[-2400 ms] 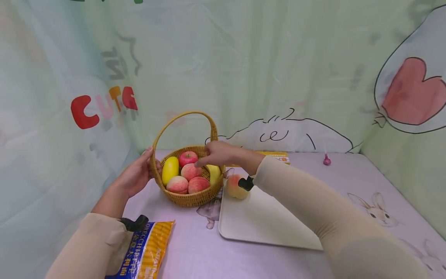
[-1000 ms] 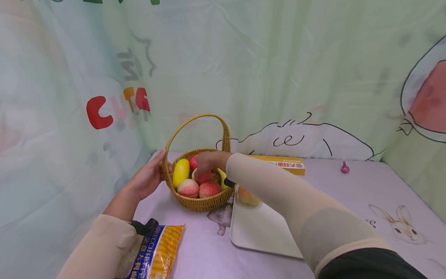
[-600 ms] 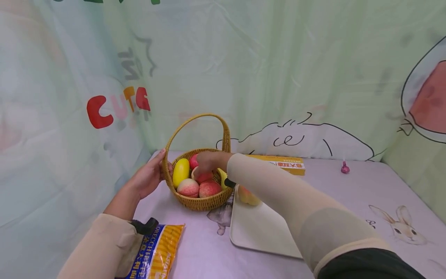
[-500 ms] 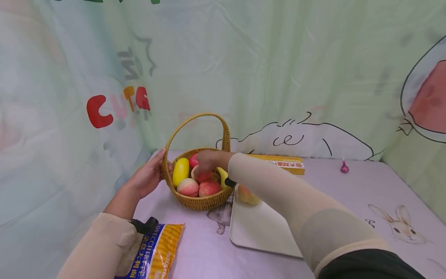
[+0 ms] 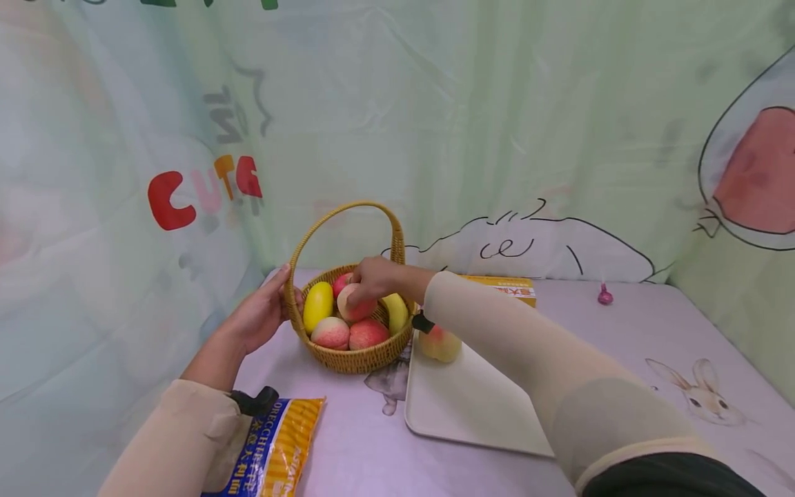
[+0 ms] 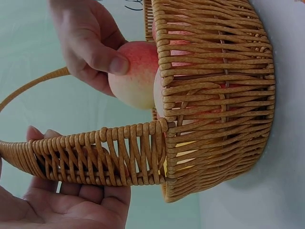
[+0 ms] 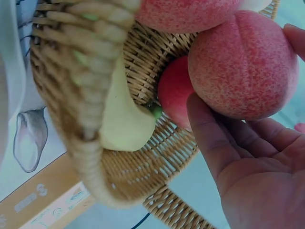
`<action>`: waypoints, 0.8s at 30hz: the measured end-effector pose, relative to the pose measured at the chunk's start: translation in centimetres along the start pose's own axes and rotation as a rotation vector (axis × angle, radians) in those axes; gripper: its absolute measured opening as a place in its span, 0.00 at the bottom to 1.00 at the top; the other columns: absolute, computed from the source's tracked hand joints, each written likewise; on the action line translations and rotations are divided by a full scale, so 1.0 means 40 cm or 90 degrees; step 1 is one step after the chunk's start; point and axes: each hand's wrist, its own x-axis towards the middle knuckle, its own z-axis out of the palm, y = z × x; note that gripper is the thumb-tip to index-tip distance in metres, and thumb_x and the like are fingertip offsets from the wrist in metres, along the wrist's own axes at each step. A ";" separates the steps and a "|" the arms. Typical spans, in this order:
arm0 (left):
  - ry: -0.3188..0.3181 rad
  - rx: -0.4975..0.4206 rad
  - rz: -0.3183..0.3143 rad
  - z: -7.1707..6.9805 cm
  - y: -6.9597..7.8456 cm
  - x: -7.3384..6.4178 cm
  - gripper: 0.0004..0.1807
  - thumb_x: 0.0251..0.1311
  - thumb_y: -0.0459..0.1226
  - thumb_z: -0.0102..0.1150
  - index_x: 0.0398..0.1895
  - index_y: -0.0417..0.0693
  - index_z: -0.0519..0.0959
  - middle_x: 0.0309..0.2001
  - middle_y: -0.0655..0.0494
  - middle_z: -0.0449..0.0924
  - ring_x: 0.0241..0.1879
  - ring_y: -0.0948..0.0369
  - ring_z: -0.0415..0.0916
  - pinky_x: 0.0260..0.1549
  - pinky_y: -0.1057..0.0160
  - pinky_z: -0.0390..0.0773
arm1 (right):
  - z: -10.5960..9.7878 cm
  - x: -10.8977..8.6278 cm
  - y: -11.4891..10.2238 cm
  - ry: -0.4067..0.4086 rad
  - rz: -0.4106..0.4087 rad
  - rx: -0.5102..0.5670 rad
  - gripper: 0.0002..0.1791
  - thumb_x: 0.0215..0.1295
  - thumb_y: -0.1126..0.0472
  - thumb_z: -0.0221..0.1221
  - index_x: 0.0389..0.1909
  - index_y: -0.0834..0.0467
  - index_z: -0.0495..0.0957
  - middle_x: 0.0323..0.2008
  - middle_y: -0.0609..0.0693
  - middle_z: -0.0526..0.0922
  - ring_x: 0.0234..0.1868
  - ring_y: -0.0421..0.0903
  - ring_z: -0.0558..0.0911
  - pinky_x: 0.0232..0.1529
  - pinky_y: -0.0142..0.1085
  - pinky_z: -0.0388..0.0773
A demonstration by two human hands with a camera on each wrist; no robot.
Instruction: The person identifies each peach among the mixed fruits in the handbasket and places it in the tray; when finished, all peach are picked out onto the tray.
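Note:
In the head view a wicker basket (image 5: pixel 357 360) with a tall arched handle stands on the table. My left hand (image 5: pixel 266 310) holds the handle's left side, fingers behind it in the left wrist view. With thumb and fingers my right hand (image 5: pixel 379 277) grips a pink-and-cream peach (image 6: pixel 136 76), raised above the rim. Two more peaches, one of them a redder peach (image 5: pixel 369 334), lie at the basket's front. A yellow mango-like fruit (image 5: pixel 319 306) is at its left. Behind sits a red apple (image 5: pixel 341 282), partly hidden, and a banana (image 5: pixel 395 314) leans at the right.
Right of the basket lies a white tray (image 5: pixel 472 407) with another peach (image 5: pixel 439 345) on its far left corner. An orange pasta bag (image 5: pixel 292 442) is beneath my left forearm. A yellow box (image 5: pixel 522 288) and a small purple onion-like item (image 5: pixel 605 295) lie at the back.
My right hand, earlier deep among the fruit, has risen a little with the peach in its fingers. The left hand stays at the handle. The head view has shifted slightly.

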 end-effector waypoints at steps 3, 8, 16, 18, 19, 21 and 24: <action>0.001 -0.010 0.000 0.001 -0.002 -0.001 0.29 0.75 0.65 0.41 0.47 0.48 0.68 0.34 0.59 0.76 0.42 0.57 0.71 0.55 0.59 0.69 | -0.006 -0.017 0.008 0.006 -0.002 0.017 0.17 0.60 0.43 0.67 0.33 0.54 0.83 0.25 0.42 0.75 0.32 0.42 0.72 0.34 0.31 0.69; 0.002 -0.014 0.003 0.003 -0.002 -0.004 0.29 0.76 0.65 0.41 0.44 0.48 0.69 0.34 0.59 0.77 0.43 0.56 0.71 0.55 0.59 0.69 | -0.015 -0.053 0.015 0.024 0.013 0.077 0.24 0.59 0.42 0.68 0.49 0.54 0.86 0.40 0.46 0.86 0.42 0.45 0.80 0.44 0.34 0.78; -0.005 -0.008 0.006 0.003 0.000 -0.010 0.28 0.76 0.64 0.40 0.42 0.50 0.71 0.35 0.59 0.76 0.43 0.57 0.71 0.56 0.59 0.68 | -0.025 -0.114 0.022 0.097 0.004 0.179 0.25 0.63 0.46 0.67 0.57 0.55 0.84 0.46 0.48 0.88 0.46 0.47 0.80 0.48 0.36 0.79; -0.007 -0.008 0.005 0.002 0.001 -0.012 0.28 0.76 0.64 0.40 0.42 0.50 0.72 0.35 0.59 0.76 0.44 0.57 0.71 0.56 0.59 0.68 | -0.026 -0.131 0.021 0.116 0.004 0.205 0.26 0.64 0.47 0.67 0.58 0.56 0.83 0.48 0.49 0.87 0.47 0.47 0.80 0.49 0.36 0.79; -0.008 -0.007 0.005 0.002 0.001 -0.013 0.28 0.76 0.64 0.40 0.43 0.50 0.72 0.35 0.60 0.76 0.44 0.57 0.71 0.56 0.59 0.68 | -0.027 -0.140 0.021 0.124 0.004 0.221 0.26 0.64 0.48 0.67 0.59 0.56 0.83 0.49 0.49 0.87 0.47 0.47 0.80 0.50 0.36 0.79; -0.011 -0.005 0.004 0.002 0.002 -0.014 0.28 0.76 0.65 0.40 0.43 0.50 0.72 0.36 0.59 0.76 0.45 0.57 0.71 0.56 0.59 0.68 | -0.027 -0.157 0.019 0.140 0.006 0.253 0.26 0.64 0.49 0.68 0.59 0.56 0.82 0.51 0.49 0.86 0.49 0.47 0.80 0.51 0.36 0.80; -0.012 -0.005 0.002 0.005 0.004 -0.015 0.28 0.76 0.65 0.41 0.42 0.50 0.72 0.36 0.60 0.76 0.46 0.56 0.70 0.57 0.59 0.67 | -0.024 -0.182 0.015 0.158 0.000 0.270 0.26 0.64 0.48 0.69 0.60 0.55 0.82 0.52 0.50 0.86 0.51 0.48 0.80 0.53 0.38 0.80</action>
